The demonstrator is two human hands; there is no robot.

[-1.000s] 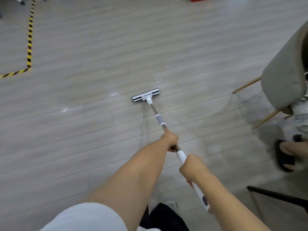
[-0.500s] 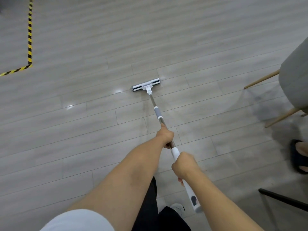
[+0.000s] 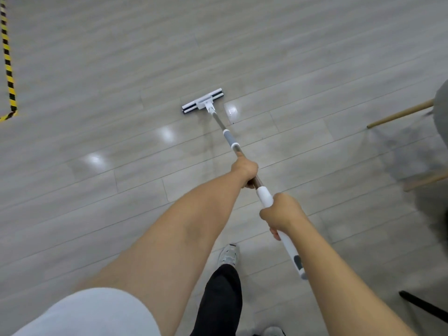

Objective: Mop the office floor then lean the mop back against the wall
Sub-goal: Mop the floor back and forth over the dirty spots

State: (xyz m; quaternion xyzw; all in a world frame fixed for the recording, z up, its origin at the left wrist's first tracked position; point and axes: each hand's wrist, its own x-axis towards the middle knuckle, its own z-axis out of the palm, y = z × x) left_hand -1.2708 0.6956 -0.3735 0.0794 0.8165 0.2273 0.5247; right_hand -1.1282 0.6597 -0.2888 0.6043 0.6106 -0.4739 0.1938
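Note:
A flat mop with a white and black head (image 3: 202, 101) lies flat on the grey plank floor (image 3: 121, 57) ahead of me. Its metal pole runs back toward me, with a grey collar (image 3: 229, 137) partway along and a white grip (image 3: 264, 196) near my hands. My left hand (image 3: 244, 169) grips the pole above the white grip, index finger laid along the pole. My right hand (image 3: 282, 212) grips the white handle lower down, closer to my body. The handle's end (image 3: 298, 264) sticks out below my right forearm.
Yellow-black hazard tape (image 3: 8, 69) marks the floor at the far left. A grey chair with wooden legs (image 3: 400, 113) stands at the right edge. A black bar (image 3: 424, 305) sits at lower right. My shoe (image 3: 228, 254) is on the floor below the hands. Wet patches shine near the mop head.
The view has shifted so the tape sits further left and the chair further right. The other person's sandalled foot has left view. The mop head lies further from me on the planks.

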